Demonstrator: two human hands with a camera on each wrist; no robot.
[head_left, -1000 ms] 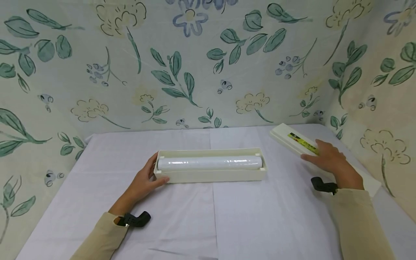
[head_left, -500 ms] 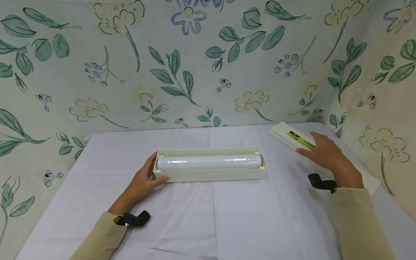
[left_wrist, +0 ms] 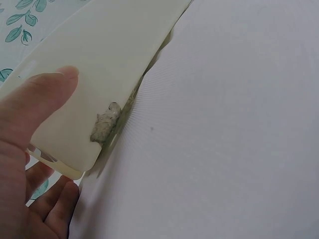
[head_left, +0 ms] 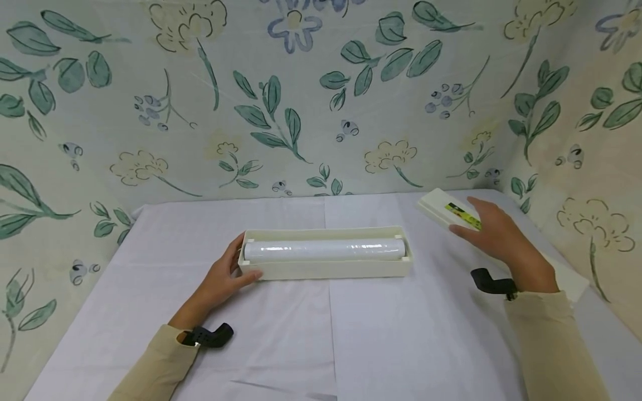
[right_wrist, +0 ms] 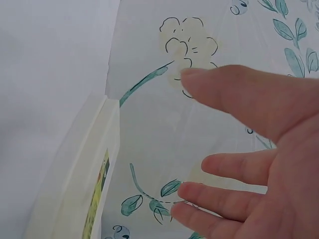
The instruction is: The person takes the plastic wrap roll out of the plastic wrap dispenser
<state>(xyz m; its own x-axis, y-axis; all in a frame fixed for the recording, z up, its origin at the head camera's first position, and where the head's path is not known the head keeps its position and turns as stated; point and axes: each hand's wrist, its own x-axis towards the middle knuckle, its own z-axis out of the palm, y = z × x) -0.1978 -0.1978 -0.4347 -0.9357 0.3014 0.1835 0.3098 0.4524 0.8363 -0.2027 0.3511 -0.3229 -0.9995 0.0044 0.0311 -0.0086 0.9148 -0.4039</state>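
A long cream plastic box point(head_left: 331, 270) lies open-topped on the table, with a shiny plastic-wrapped white roll point(head_left: 323, 249) inside it. My left hand point(head_left: 220, 284) grips the box's left end, thumb on the front wall and fingers round the end and back. In the left wrist view a greyish lump point(left_wrist: 105, 124) sticks to the wall near the thumb. To the right, a cream lid point(head_left: 437, 201) with a yellow-green label point(head_left: 462, 216) lies slantwise. Above it hovers my right hand point(head_left: 501, 236), fingers spread, holding nothing; in the right wrist view it is apart from the lid point(right_wrist: 75, 164).
A white cloth point(head_left: 391, 334) covers the table, with a crease running down its middle. Floral fabric point(head_left: 301, 111) hangs behind and at both sides. Black wrist cameras point(head_left: 208, 336) sit on both wrists. The lid's near end shows beside the right forearm.
My right hand has come off the lid, rising and moving slightly left. The lid stays where it was. The left hand and the box have not visibly moved.
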